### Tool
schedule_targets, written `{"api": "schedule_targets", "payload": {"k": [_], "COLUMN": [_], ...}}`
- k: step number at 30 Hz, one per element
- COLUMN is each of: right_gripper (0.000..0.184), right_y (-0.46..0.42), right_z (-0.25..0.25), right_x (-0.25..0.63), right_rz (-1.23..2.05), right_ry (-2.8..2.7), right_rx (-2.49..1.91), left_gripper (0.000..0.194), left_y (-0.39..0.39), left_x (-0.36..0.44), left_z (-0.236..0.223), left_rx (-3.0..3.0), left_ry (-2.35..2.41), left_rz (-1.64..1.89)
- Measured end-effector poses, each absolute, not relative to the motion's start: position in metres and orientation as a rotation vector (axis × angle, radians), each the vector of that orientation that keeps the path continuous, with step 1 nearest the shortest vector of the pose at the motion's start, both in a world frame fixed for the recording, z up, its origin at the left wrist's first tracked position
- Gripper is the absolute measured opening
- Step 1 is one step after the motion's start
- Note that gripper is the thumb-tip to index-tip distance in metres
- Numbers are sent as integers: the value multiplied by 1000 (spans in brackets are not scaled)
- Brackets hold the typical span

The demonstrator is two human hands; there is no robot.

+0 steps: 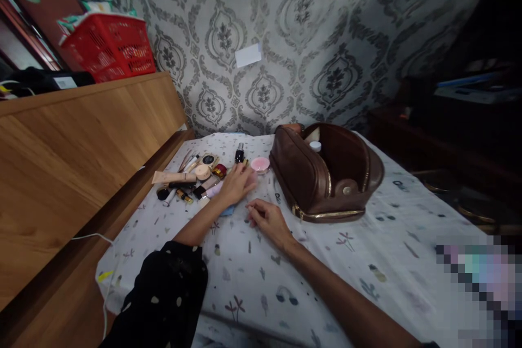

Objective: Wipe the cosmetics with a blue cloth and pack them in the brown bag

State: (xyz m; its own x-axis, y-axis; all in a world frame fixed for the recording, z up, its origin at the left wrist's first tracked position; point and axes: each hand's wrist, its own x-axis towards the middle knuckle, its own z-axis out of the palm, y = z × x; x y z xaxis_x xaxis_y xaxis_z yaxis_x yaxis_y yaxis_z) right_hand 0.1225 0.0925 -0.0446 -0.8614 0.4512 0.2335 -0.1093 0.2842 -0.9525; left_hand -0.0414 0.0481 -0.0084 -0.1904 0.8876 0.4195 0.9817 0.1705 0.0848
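My left hand (236, 185) reaches over a cluster of makeup with its fingers stretched forward, close to a pink compact (260, 165) and a black bottle with a silver cap (240, 153). Its fingertips are slightly blurred, and I see nothing held. Around it lie a beige squeeze tube (173, 177), a round peach-coloured pot (203, 172), a red and gold jar (219, 170), a black round compact (208, 160) and a gold and black tube (184, 196). My right hand (269, 221) is just above the cloth, fingers curled and pinched; whatever they hold, if anything, is hidden.
A brown leather bag (314, 185) stands unzipped on the right, a white-capped item (315, 146) inside. White patterned cloth (261, 288) covers the surface. A wooden board (93, 147) borders the left, with a red basket (118, 46) above. A white cable (106, 283) hangs nearby.
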Motion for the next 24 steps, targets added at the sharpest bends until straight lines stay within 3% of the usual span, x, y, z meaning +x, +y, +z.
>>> {"api": "schedule_targets", "payload": {"k": [11, 18, 21, 24], "right_gripper": [24, 42, 45, 48], "right_y": [101, 104, 103, 102], "right_z": [-41, -51, -49, -46], "right_x": [128, 124, 124, 124], "right_rz": [1360, 1112, 1124, 1149], "right_ry": [-2018, -1992, -2071, -2136], "right_rx": [-489, -560, -596, -611], "left_gripper": [23, 20, 21, 22], "left_y": [22, 9, 3, -4], "left_x": [-24, -23, -25, -28], "left_z": [-7, -4, -4, 5], "left_rx": [-1797, -1595, -1554, -1592], "left_ry": [-2266, -2330, -2310, -2330], "left_rz": [-863, -1475, -1219, -676]}}
